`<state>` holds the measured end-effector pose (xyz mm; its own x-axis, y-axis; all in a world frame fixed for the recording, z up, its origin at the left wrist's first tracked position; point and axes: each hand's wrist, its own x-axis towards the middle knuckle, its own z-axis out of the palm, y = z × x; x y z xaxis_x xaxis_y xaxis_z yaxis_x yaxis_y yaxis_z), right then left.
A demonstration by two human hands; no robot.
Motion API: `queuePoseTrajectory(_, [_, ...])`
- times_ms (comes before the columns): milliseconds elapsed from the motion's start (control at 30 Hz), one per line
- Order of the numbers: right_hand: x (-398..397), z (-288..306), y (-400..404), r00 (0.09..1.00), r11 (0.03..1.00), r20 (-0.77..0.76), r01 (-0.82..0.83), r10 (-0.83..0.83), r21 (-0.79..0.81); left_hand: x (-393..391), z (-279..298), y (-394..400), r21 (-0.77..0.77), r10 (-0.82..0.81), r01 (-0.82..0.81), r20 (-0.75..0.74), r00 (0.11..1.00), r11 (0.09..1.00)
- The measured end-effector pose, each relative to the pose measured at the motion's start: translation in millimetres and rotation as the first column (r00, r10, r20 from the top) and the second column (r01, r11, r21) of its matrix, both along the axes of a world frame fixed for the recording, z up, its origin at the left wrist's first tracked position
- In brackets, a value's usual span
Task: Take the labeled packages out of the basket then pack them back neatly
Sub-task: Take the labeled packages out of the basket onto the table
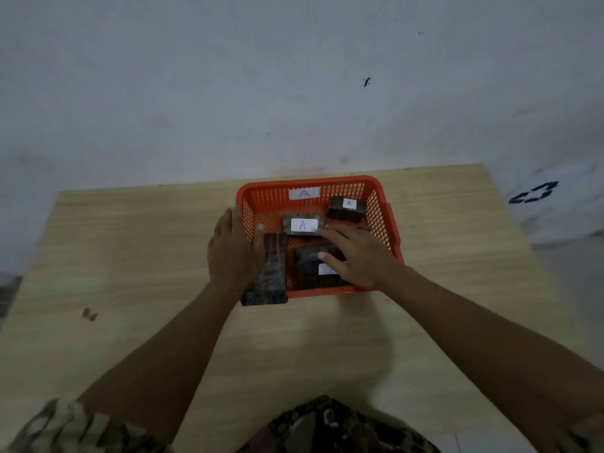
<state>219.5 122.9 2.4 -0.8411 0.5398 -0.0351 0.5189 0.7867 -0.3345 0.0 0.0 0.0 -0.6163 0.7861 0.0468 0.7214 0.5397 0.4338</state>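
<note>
An orange mesh basket (379, 207) with a white "A" label on its far wall sits on the wooden table. Inside lie a dark package (346, 207) labeled "A" at the back right, a greenish package (302, 225) labeled "A" in the middle, and a dark package (310, 266) at the front with a partly covered white label. My left hand (233, 253) grips a long dark package (269, 273) that leans over the basket's front-left corner. My right hand (356, 256) rests fingers-spread on the front package.
The light wooden table (130, 256) ends close behind the basket at a grey-white wall (294, 93). A small dark mark (89, 313) lies on the table at the left. Patterned clothing shows at the bottom edge.
</note>
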Motion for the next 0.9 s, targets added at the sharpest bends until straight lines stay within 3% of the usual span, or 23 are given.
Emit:
queuePoseTrajectory(100, [3.9, -10.7, 3.8, 0.998, 1.000, 0.054, -0.020, 0.020, 0.005, -2.1, -14.5, 5.4, -0.026, 0.148, -0.146, 0.173, 0.974, 0.989])
queuePoseTrajectory(267, [6.7, -23.0, 4.9, 0.997, 0.995, 0.072, -0.041, 0.034, 0.095, -5.7, -35.4, 16.9, -0.052, 0.298, -0.297, 0.309, 0.903, 0.953])
queuePoseTrajectory(533, [7.2, -25.8, 8.4, 0.998, 0.993, 0.048, -0.054, 0.049, 0.106, -14.8, -44.4, 17.2, 0.001, 0.295, -0.308, 0.287, 0.911, 0.951])
queuePoseTrajectory(633, [12.3, -18.2, 19.0, 0.995, 0.996, -0.065, 0.082, -0.079, 0.039, -16.3, -44.4, 16.0, -0.004, 0.279, -0.290, 0.284, 0.917, 0.957])
queuePoseTrajectory(767, [18.5, -1.3, 44.7, 0.875, 0.917, -0.278, 0.389, -0.396, -0.084, -16.9, -45.1, 15.5, -0.011, 0.271, -0.278, 0.257, 0.928, 0.961])
queuePoseTrajectory(900, [29.1, 14.8, 70.3, 0.601, 0.752, -0.474, 0.613, -0.643, -0.242, -18.3, -45.3, 15.3, -0.018, 0.267, -0.270, 0.242, 0.933, 0.963])
